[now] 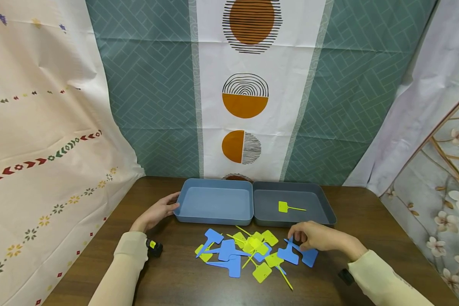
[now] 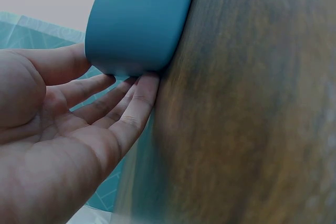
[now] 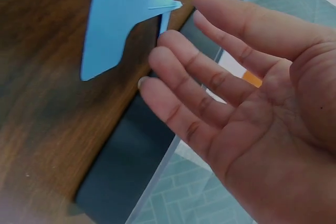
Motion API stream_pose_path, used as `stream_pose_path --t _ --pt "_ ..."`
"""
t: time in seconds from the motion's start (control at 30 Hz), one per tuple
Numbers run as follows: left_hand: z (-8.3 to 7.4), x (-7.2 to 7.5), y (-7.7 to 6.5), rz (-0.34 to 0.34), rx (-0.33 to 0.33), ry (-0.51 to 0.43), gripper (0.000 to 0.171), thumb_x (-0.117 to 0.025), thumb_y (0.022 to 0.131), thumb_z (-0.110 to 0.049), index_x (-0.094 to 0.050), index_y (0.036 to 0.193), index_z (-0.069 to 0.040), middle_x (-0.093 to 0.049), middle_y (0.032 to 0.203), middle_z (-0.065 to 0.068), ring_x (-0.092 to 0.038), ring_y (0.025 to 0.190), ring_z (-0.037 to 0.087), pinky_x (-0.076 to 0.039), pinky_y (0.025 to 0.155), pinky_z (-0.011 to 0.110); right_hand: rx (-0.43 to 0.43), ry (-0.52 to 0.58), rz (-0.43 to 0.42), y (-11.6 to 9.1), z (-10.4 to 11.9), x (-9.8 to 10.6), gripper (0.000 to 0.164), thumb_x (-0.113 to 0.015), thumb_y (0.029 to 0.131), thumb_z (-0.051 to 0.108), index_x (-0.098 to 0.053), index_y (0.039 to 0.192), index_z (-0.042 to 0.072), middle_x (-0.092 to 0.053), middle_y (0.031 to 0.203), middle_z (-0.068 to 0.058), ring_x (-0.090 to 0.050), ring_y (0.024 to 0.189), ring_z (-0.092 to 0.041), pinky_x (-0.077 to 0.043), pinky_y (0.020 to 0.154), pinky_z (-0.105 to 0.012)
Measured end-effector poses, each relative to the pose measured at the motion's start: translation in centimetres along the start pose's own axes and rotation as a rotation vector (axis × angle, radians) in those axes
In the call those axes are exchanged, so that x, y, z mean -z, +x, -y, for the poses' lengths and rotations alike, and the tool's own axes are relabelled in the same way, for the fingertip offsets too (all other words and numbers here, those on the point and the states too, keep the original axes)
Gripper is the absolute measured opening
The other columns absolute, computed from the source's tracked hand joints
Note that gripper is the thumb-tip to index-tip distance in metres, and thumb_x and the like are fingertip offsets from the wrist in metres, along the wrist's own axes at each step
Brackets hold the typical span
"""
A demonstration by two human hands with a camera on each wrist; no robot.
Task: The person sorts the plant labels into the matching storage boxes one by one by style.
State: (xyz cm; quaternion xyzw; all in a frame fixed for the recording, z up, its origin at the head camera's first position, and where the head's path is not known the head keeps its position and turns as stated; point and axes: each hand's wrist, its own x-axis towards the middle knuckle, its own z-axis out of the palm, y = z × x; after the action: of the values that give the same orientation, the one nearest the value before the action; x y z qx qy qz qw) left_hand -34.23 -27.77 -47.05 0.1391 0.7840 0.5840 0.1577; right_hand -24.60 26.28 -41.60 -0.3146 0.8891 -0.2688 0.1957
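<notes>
My left hand (image 1: 157,213) rests at the left end of the blue-grey tray (image 1: 214,220); in the left wrist view its fingertips touch the tray's end wall (image 2: 136,30). My right hand (image 1: 316,235) hovers by two blue T-shaped plant labels, one label (image 1: 288,255) under the fingertips and another label (image 1: 310,257) beside it. In the right wrist view, the fingers are loosely bent near the stem of a blue label (image 3: 113,24), with no grip on it. One yellow-green label (image 1: 283,207) lies in the dark grey tray (image 1: 265,208).
A loose pile of blue and yellow-green labels lies before the trays, among them a yellow-green label (image 1: 262,273) and a blue label (image 1: 234,267). Both trays stand side by side at the back of the wooden table (image 1: 183,280). Patterned curtains (image 1: 153,106) hang behind.
</notes>
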Motion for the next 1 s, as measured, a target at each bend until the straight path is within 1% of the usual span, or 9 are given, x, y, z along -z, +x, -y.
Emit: stream_pose_path --t 0.13,0.23,0.4,0.6,0.73,0.83,0.93,1.0 --pt "0.0 0.0 0.0 0.003 -0.001 0.001 0.060 -0.040 0.113 -0.009 -0.011 0.164 0.004 -0.011 0.168 0.032 -0.020 0.152 0.051 -0.024 0.121 0.064 -0.026 -0.018 0.003 -0.7 -0.3 -0.4 0.038 -0.083 0.087 0.005 -0.065 0.121 0.009 -0.054 0.100 -0.004 -0.051 0.091 -0.021 -0.045 0.074 -0.028" --pt "0.0 0.0 0.1 0.005 -0.001 0.000 0.060 -0.039 0.113 -0.009 -0.011 0.165 0.004 -0.011 0.168 0.032 -0.020 0.152 0.051 -0.023 0.122 0.064 -0.034 -0.043 0.004 -1.1 -0.4 -0.6 0.043 -0.087 0.085 0.012 -0.063 0.120 0.010 -0.051 0.101 -0.003 -0.049 0.092 -0.021 -0.045 0.076 -0.029" --pt "0.1 0.0 0.1 0.003 0.001 -0.004 0.061 -0.039 0.113 -0.009 -0.010 0.165 0.004 -0.011 0.168 0.032 -0.020 0.153 0.051 -0.023 0.122 0.063 -0.079 -0.094 -0.014 -1.7 -0.7 -0.8 0.046 -0.090 0.080 0.017 -0.058 0.112 0.011 -0.049 0.103 -0.002 -0.047 0.094 -0.020 -0.045 0.076 -0.030" --pt "0.2 0.0 0.0 -0.002 0.004 -0.008 0.060 -0.039 0.113 -0.009 -0.011 0.165 0.004 -0.012 0.167 0.032 -0.021 0.152 0.050 -0.023 0.121 0.064 -0.137 -0.167 -0.021 -2.0 -0.8 -1.3 0.049 -0.091 0.076 0.024 -0.052 0.104 0.015 -0.046 0.098 0.000 -0.042 0.088 -0.017 -0.041 0.071 -0.030" --pt "0.1 0.0 0.1 -0.002 0.001 -0.007 0.060 -0.040 0.113 -0.009 -0.011 0.165 0.004 -0.012 0.167 0.032 -0.021 0.152 0.050 -0.023 0.121 0.064 -0.153 -0.180 -0.030 -2.0 -0.7 -1.5 0.049 -0.091 0.076 0.021 -0.051 0.104 0.016 -0.046 0.096 0.000 -0.042 0.087 -0.017 -0.040 0.071 -0.031" --pt "0.2 0.0 0.1 -0.001 0.001 -0.008 0.060 -0.040 0.113 -0.009 -0.011 0.165 0.004 -0.012 0.167 0.032 -0.021 0.152 0.050 -0.023 0.121 0.064 -0.148 -0.156 -0.035 -2.0 -0.6 -1.5 0.048 -0.091 0.077 0.014 -0.053 0.106 0.015 -0.045 0.098 -0.001 -0.045 0.082 -0.016 -0.041 0.068 -0.030" --pt "0.2 -0.1 0.2 0.002 -0.001 -0.006 0.060 -0.040 0.113 -0.009 -0.011 0.164 0.004 -0.013 0.167 0.032 -0.022 0.152 0.050 -0.024 0.121 0.064 -0.120 -0.129 -0.048 -2.0 -0.7 -1.5 0.046 -0.091 0.077 0.007 -0.056 0.106 0.015 -0.043 0.099 -0.002 -0.045 0.078 -0.013 -0.041 0.066 -0.028" --pt "0.2 -0.1 0.3 0.001 -0.002 -0.007 0.060 -0.040 0.113 -0.009 -0.011 0.165 0.004 -0.014 0.167 0.032 -0.022 0.152 0.051 -0.024 0.121 0.064 -0.080 -0.118 -0.060 -1.9 -0.8 -1.5 0.043 -0.089 0.077 0.003 -0.058 0.104 0.014 -0.042 0.098 -0.001 -0.044 0.079 -0.012 -0.041 0.066 -0.027"
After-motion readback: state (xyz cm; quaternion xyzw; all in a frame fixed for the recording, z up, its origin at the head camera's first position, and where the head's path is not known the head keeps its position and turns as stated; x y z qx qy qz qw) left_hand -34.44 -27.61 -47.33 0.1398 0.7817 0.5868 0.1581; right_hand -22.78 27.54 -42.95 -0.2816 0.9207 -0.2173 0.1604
